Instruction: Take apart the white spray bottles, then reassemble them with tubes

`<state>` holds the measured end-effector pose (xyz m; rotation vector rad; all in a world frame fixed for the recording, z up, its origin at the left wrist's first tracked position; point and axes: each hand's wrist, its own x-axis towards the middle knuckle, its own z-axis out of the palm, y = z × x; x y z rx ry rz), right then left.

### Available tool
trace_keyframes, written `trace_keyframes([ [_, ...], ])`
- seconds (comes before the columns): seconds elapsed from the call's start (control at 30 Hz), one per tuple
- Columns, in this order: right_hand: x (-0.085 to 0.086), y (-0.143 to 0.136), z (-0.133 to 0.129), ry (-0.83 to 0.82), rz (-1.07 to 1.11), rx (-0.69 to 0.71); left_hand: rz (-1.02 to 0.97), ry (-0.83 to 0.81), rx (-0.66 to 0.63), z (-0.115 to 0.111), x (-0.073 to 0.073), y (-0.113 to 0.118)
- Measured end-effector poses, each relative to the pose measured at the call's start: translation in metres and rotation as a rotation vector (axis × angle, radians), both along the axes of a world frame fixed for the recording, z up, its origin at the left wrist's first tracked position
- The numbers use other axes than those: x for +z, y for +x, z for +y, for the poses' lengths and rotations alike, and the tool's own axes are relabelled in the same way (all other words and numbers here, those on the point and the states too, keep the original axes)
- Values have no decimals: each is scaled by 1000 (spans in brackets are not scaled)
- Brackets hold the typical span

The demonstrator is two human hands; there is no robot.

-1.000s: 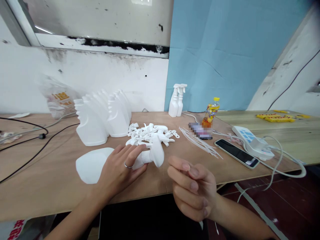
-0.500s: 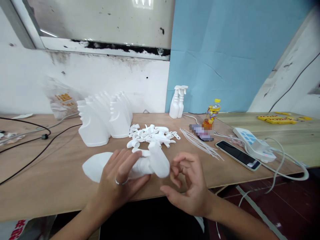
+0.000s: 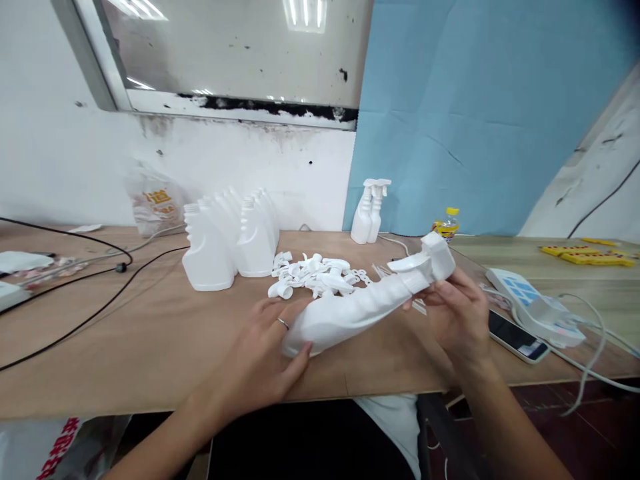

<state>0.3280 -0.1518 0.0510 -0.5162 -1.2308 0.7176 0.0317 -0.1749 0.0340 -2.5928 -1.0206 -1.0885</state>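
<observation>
A white spray bottle (image 3: 350, 313) with its trigger head fitted lies tilted across both hands, its base to the left and its head raised to the right. My left hand (image 3: 273, 347), with a ring on one finger, grips the bottle near its base. My right hand (image 3: 455, 307) holds the trigger head (image 3: 435, 257) and the neck end. Just beyond the bottle lies a pile of loose white trigger-head parts (image 3: 320, 273). Thin white tubes (image 3: 420, 307) are partly hidden behind the bottle and my right hand.
Several headless white bottles (image 3: 210, 257) stand at the back left. Two spray bottles with heads (image 3: 369, 213) stand by the blue cloth (image 3: 450, 120). A drink bottle (image 3: 447, 225), a phone (image 3: 517, 335) and a power strip (image 3: 535, 307) are on the right. Black cables (image 3: 95, 317) cross the table's left side.
The spray bottle has moved right, its head end now raised. My left hand has shifted from the neck to the base, and my right hand has closed on the head. The view has turned left.
</observation>
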Motion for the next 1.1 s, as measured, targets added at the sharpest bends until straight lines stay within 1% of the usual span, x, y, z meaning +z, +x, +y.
trace_keyframes([
  [0.07,1,1,8,-34,22,-6,-39,-33,-9,5,-6,1],
  [0.1,0,-2,9,-67,20,-23,-82,-19,-9,6,-8,2],
  [0.17,-6,-15,3,-166,-12,-47,-168,74,-2,9,-12,5],
  [0.2,-11,-25,-2,-226,-44,-28,-196,137,4,9,-14,7],
  [0.23,-16,-36,-9,-292,-83,22,-210,195,7,10,-16,9],
  [0.3,-26,-59,-23,-411,-170,199,-203,286,3,10,-21,13],
  [0.37,-31,-77,-29,-427,-211,342,-164,353,-1,9,-24,16],
  [0.4,-31,-83,-28,-409,-215,360,-137,373,-4,9,-24,18],
  [0.43,-28,-86,-22,-380,-215,341,-109,376,-9,9,-24,18],
  [0.47,-25,-85,-12,-347,-216,285,-82,356,-11,11,-23,19],
  [0.53,-13,-74,20,-277,-257,127,-31,255,6,16,-21,16],
  [0.57,-6,-65,41,-243,-285,39,0,187,35,21,-20,13],
  [0.63,5,-40,90,-196,-349,-109,63,56,134,32,-23,6],
  [0.7,11,-11,141,-159,-436,-261,120,-70,244,43,-29,-2],
  [0.73,11,3,165,-156,-491,-332,150,-133,294,48,-34,-6],
  [0.77,10,16,187,-172,-543,-388,182,-195,339,52,-38,-8],
  [0.83,0,36,224,-233,-632,-486,251,-304,403,58,-45,-11],
  [0.9,-14,45,252,-331,-713,-568,305,-374,431,60,-49,-10],
  [0.93,-21,45,262,-398,-735,-623,321,-391,436,60,-50,-9],
  [1.0,-35,42,277,-461,-756,-680,338,-397,443,61,-50,-7],
  [1.1,-48,33,292,-466,-802,-716,351,-403,456,62,-48,-5],
])
